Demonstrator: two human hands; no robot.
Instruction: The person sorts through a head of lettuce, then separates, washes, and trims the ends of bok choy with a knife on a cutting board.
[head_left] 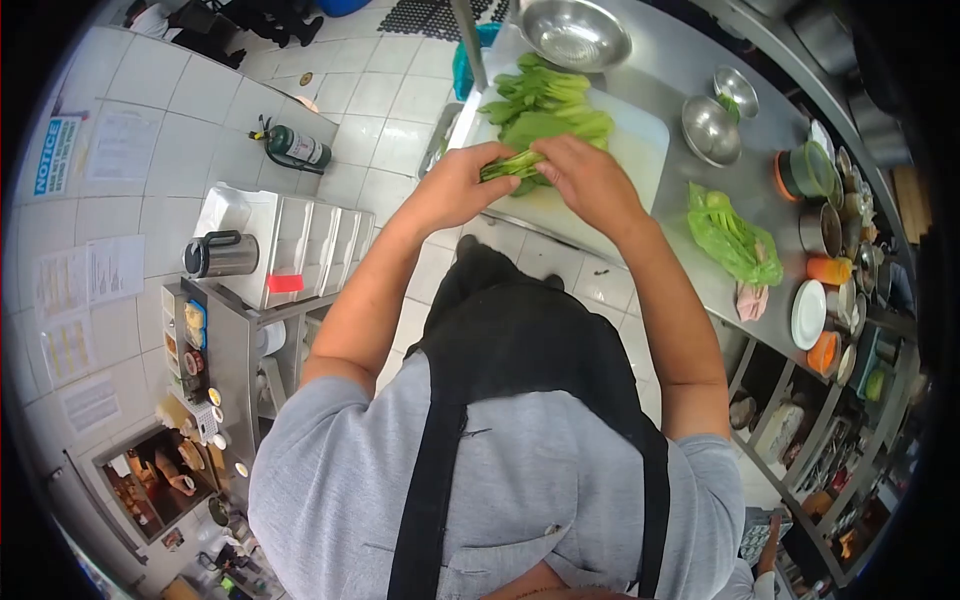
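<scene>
Both hands hold a small bunch of green stalks [513, 167] over the near edge of a white cutting board [640, 150]. My left hand [462, 187] has its fingers closed round the left end of the bunch. At the right end, the fingers and thumb of my right hand [590, 180] pinch the stalks. Just beyond my hands, a pile of leafy greens [540, 95] lies on the board, stalks and leaves side by side.
A large metal bowl [575, 35] stands beyond the board. Two smaller bowls, a green plastic bag [735, 235] of vegetables and a white plate [808, 314] are on the right. A drawer unit and a kettle [222, 254] stand left. Other people are partly visible.
</scene>
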